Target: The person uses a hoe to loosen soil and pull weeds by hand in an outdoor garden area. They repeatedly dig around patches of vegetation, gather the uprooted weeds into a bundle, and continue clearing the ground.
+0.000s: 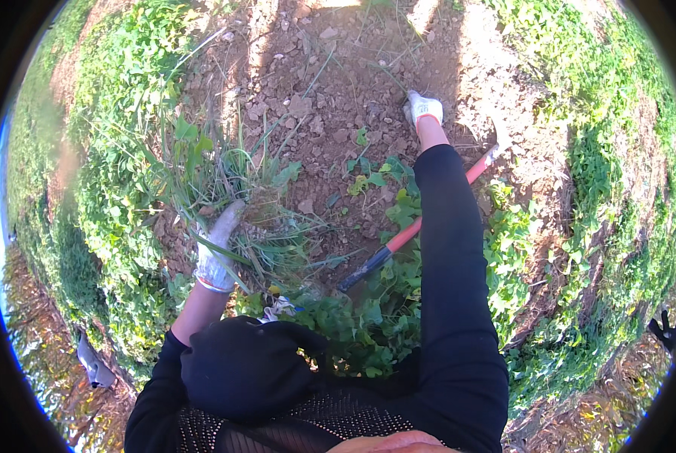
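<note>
My left hand [219,246], in a pale knit glove, is closed around a bunch of uprooted grass [224,175] whose blades spread up and to the right. Farther forward, my right hand [424,110], gloved alike, has its fingers curled low at the soil, by a thin green stalk; whether they pinch it is hidden. A long-handled tool [407,233] with a red shaft and dark grip lies on the ground, passing under my right forearm. Its head is washed out by sunlight.
Broken brown soil [338,107] with clods spreads ahead. Leafy green vines [128,209] border it at left, and more vines [519,249] grow at right. Part of another person, a dark-gloved hand [665,331], shows at the right rim. A grey object [94,362] lies at lower left.
</note>
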### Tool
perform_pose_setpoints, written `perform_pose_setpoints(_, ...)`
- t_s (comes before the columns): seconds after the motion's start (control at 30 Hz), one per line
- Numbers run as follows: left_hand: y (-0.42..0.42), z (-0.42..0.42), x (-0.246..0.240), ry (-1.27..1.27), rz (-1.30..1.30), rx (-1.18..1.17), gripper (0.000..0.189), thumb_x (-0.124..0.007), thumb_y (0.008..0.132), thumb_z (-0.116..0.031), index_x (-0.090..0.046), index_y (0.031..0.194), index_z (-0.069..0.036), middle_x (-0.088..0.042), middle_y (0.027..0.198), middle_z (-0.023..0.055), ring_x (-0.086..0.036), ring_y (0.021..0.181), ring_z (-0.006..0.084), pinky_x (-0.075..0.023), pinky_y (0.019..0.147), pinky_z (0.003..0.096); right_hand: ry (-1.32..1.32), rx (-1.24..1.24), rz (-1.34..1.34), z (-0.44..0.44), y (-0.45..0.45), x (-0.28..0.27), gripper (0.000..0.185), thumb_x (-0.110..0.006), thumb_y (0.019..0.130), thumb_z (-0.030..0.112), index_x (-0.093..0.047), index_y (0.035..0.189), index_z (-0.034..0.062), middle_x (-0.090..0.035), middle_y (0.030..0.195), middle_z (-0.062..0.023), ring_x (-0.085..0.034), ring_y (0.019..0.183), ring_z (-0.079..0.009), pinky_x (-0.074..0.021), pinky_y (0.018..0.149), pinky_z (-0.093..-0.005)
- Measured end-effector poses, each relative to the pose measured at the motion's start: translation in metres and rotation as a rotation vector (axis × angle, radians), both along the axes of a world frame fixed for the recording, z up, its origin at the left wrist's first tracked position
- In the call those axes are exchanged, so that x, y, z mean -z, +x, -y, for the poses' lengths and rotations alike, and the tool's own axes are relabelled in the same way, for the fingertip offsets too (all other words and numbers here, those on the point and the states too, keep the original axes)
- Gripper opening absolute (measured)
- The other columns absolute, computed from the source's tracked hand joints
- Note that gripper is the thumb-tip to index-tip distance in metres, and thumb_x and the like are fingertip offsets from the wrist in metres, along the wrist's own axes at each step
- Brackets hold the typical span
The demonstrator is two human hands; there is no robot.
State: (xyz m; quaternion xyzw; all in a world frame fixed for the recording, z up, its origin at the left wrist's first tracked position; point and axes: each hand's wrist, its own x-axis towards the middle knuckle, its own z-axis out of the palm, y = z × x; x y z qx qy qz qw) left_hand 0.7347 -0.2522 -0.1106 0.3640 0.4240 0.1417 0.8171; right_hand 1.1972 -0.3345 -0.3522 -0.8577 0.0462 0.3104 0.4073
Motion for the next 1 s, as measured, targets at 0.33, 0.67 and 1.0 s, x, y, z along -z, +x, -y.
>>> perform_pose_setpoints(0.33,0.004,-0.004,0.0,-0.128,-0.068,-0.029,0.039,-0.046,0.101,-0.021,-0.056,0.131,0.001,-0.063,0.126,0.0137,-0.064,0.111,0.0263,-0.0539,0.097,0.0412,0.396,0.107,-0.537,-0.012,-0.003,-0.019,0.026,-0.062,0.093,0.028,-0.058,0.073,0.0123,-0.049,0.053,-0.0006,-0.039,0.037,-0.0139,-0.0267,0.035,-0.0296)
perform_pose_setpoints(0.67,0.012,0.0,-0.001,-0.095,-0.057,0.033,0.042,-0.046,0.1,-0.022,-0.052,0.134,0.001,-0.061,0.129,0.0143,-0.062,0.114,0.0263,-0.0533,0.098,0.0414,0.467,0.084,-0.516,0.003,-0.012,-0.054,0.017,-0.058,0.095,0.024,-0.054,0.082,0.0127,-0.043,0.058,0.0082,-0.035,0.04,-0.0051,-0.024,0.037,-0.0235)
perform_pose_setpoints(1.0,0.012,0.002,-0.003,-0.244,-0.028,-0.058,0.04,-0.049,0.1,-0.024,-0.055,0.131,0.0,-0.064,0.124,0.0139,-0.064,0.11,0.0274,-0.0553,0.095,0.0443,0.453,0.159,-0.119,0.043,-0.037,-0.074,0.023,-0.058,0.097,0.027,-0.061,0.083,0.0084,-0.053,0.063,0.0014,-0.047,0.047,-0.009,-0.0383,0.043,-0.0227)
